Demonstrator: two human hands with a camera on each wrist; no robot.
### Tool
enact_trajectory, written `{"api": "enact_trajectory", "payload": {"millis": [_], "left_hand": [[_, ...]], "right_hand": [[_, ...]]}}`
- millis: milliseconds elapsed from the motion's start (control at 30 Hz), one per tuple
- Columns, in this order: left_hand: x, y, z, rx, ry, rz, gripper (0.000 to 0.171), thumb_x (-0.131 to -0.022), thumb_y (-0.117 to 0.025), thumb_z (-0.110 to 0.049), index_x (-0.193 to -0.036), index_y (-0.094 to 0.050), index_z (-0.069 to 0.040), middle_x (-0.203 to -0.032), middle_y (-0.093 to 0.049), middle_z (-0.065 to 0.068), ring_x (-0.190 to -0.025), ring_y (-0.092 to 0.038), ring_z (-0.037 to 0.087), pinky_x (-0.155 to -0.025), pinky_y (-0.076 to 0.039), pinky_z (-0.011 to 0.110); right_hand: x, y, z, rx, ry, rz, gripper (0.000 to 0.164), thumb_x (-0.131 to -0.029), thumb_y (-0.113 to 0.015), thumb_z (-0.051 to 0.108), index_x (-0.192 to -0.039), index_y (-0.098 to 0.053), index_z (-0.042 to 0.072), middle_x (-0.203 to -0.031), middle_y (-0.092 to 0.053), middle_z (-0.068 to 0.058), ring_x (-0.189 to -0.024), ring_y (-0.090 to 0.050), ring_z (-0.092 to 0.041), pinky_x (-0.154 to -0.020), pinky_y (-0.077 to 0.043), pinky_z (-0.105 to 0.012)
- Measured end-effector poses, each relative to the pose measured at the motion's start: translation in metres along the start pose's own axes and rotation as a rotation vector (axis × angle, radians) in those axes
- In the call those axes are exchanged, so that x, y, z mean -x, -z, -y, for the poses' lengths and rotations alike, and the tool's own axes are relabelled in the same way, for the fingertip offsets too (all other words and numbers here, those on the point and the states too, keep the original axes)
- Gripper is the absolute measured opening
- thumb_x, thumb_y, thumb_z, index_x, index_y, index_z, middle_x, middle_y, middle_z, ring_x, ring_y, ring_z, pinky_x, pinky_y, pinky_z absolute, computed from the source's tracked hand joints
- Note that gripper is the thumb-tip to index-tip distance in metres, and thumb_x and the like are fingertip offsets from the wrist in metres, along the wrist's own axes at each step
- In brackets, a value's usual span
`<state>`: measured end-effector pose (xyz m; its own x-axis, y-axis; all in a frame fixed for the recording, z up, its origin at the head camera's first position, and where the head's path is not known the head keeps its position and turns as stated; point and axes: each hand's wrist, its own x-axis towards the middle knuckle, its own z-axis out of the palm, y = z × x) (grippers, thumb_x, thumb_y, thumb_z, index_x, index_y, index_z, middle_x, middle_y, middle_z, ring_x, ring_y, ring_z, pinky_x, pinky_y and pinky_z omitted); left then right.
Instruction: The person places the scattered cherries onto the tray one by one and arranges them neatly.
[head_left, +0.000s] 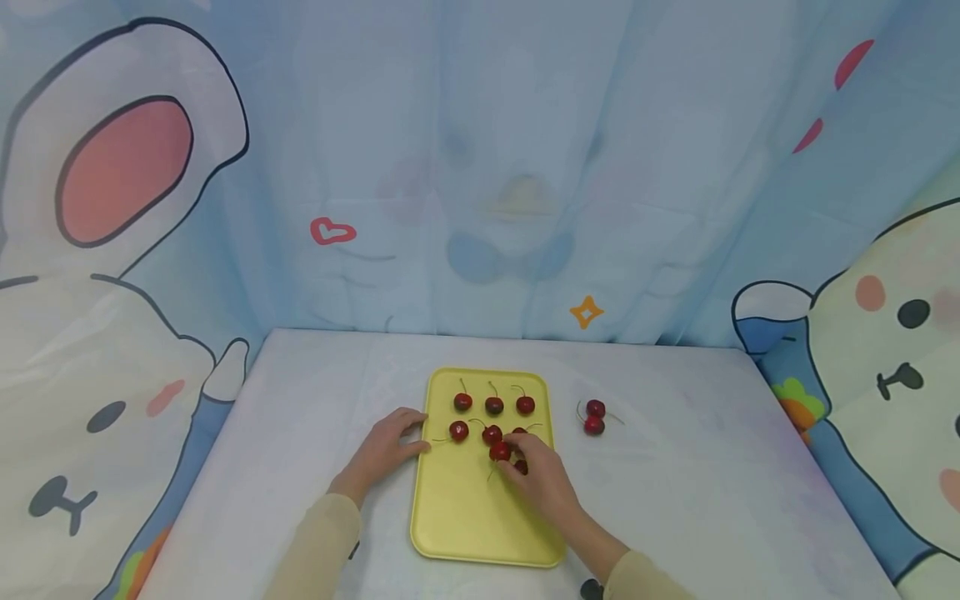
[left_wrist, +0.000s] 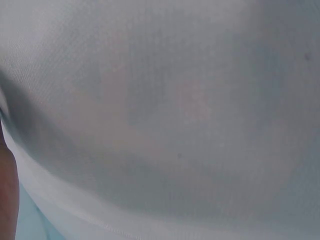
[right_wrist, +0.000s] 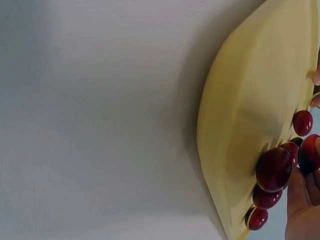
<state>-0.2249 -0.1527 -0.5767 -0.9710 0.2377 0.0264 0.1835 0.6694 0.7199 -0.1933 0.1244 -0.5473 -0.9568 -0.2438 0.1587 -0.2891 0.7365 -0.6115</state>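
A yellow tray (head_left: 480, 525) lies lengthwise on the white-covered table. Between thumb and fingers, my right hand (head_left: 543, 479) pinches a dark red cherry (head_left: 499, 452) over the tray's middle; the right wrist view shows this held cherry (right_wrist: 309, 154) too. Three cherries with upright stems, one of them a cherry (head_left: 494, 406), form a row at the far end. Nearer lies a second row, with a cherry (head_left: 459, 431) at left and another partly behind my fingers. One more cherry (head_left: 521, 467) sits beneath my right hand. My left hand (head_left: 384, 450) touches the tray's left rim with extended fingertips.
Two cherries (head_left: 595, 417) with stems lie together on the table, right of the tray. A blue curtain (head_left: 517, 125) with cartoon prints hangs behind the table and along both sides. Pale cloth fills most of the left wrist view.
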Motion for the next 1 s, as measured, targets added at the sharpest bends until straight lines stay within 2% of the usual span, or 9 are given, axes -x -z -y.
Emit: {"api": "enact_trajectory", "payload": {"millis": [333,533,733,1000], "left_hand": [[0.000,0.000,0.001,0.011,-0.008,-0.003,0.048,-0.087,-0.075,-0.026,-0.129,-0.060,-0.008,-0.127,-0.060,0.004,-0.119,-0.057,0.021,-0.105,-0.047,0.038],[0.000,0.000,0.000,0.018,-0.007,-0.001,0.048,-0.087,-0.075,-0.026,-0.129,-0.060,-0.009,-0.127,-0.060,0.004,-0.119,-0.057,0.021,-0.105,-0.046,0.038],[0.000,0.000,-0.001,0.017,-0.012,-0.006,0.047,-0.087,-0.075,-0.026,-0.129,-0.061,-0.008,-0.127,-0.060,0.005,-0.119,-0.057,0.022,-0.105,-0.046,0.039],[0.001,0.001,-0.001,0.016,-0.008,-0.004,0.048,-0.087,-0.074,-0.026,-0.129,-0.060,-0.008,-0.127,-0.059,0.005,-0.119,-0.057,0.022,-0.105,-0.046,0.039]], "right_hand": [[-0.002,-0.011,0.002,0.052,0.055,0.048,0.037,-0.084,-0.077,0.012,-0.118,-0.065,0.004,-0.105,-0.066,-0.004,-0.092,-0.061,-0.015,-0.080,-0.057,-0.033],[-0.004,-0.010,0.005,0.078,0.079,0.064,0.037,-0.084,-0.077,0.013,-0.118,-0.065,0.005,-0.110,-0.066,-0.006,-0.096,-0.063,-0.017,-0.083,-0.057,-0.035],[-0.006,-0.010,0.003,0.115,0.107,0.078,0.035,-0.084,-0.077,0.013,-0.116,-0.065,0.007,-0.108,-0.065,-0.003,-0.084,-0.056,-0.010,-0.074,-0.055,-0.028],[-0.007,-0.013,0.001,0.139,0.122,0.114,0.033,-0.085,-0.077,0.013,-0.115,-0.065,0.007,-0.113,-0.065,-0.005,-0.102,-0.063,-0.019,-0.089,-0.056,-0.036]]}}
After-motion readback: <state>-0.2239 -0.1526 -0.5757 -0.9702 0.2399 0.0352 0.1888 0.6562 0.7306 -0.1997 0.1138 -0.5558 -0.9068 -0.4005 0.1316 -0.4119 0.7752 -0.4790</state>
